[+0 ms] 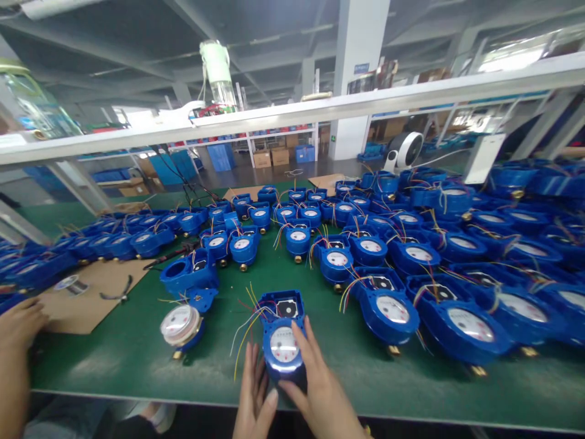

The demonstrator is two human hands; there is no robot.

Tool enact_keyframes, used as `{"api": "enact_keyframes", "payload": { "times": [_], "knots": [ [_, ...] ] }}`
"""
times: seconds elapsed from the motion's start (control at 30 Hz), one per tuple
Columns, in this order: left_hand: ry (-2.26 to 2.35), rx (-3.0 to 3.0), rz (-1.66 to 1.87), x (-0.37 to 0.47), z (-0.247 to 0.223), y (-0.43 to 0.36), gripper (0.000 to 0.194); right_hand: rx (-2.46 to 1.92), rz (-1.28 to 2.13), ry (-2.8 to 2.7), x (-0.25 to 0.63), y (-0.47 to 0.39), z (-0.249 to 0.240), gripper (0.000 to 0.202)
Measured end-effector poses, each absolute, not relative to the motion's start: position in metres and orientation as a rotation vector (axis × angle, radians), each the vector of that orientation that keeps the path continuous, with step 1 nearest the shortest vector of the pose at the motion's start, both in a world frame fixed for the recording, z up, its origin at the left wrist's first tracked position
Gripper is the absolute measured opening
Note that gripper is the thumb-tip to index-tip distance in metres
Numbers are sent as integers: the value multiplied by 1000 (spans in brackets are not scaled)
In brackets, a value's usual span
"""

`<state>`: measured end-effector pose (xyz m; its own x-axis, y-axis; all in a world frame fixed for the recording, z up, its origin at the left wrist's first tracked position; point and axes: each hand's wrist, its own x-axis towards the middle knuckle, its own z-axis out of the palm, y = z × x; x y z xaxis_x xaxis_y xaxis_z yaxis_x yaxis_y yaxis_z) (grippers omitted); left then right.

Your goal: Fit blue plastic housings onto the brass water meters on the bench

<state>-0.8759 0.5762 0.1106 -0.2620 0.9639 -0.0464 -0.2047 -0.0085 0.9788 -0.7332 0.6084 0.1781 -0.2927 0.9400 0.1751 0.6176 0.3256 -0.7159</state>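
Observation:
A blue meter with a white dial [284, 345] rests near the front edge of the green table [228, 372], its loose coloured wires spreading to the left. My right hand [315, 378] holds its right side, thumb at the lower end and fingers beside the dial. Along the lower left side of the meter lies my left hand [256, 393], its fingers extended and the thumb apart. Left of it are an uncased round dial [180, 324] on a blue base and an open blue housing [189, 271].
Many blue meters [390, 311] crowd the right and back. Another person's hand [21, 323] is at the left, by cardboard [98, 305], a wire spool [72, 285] and a cutter-like tool [119, 294]. A white fan [404, 151] stands behind, under a shelf [292, 110].

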Motion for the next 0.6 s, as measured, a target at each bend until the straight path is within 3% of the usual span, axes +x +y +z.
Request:
{"api": "enact_keyframes", "payload": {
  "times": [0.23, 0.4, 0.47, 0.6],
  "knots": [
    [1263, 983, 1497, -876, 148, 666, 110, -1443, 852, -1980, -763, 677, 193, 86],
    [1414, 1022, 1536, -890, 151, 744, 116, -1503, 763, -2194, -768, 736, 223, 95],
    [1474, 1093, 1568, -893, 147, 759, 112, -1546, 618, -2338, -764, 747, 240, 96],
    [1535, 1182, 1574, -893, 142, 777, 109, -1647, 82, -2296, -768, 778, 267, 63]
  ]
}}
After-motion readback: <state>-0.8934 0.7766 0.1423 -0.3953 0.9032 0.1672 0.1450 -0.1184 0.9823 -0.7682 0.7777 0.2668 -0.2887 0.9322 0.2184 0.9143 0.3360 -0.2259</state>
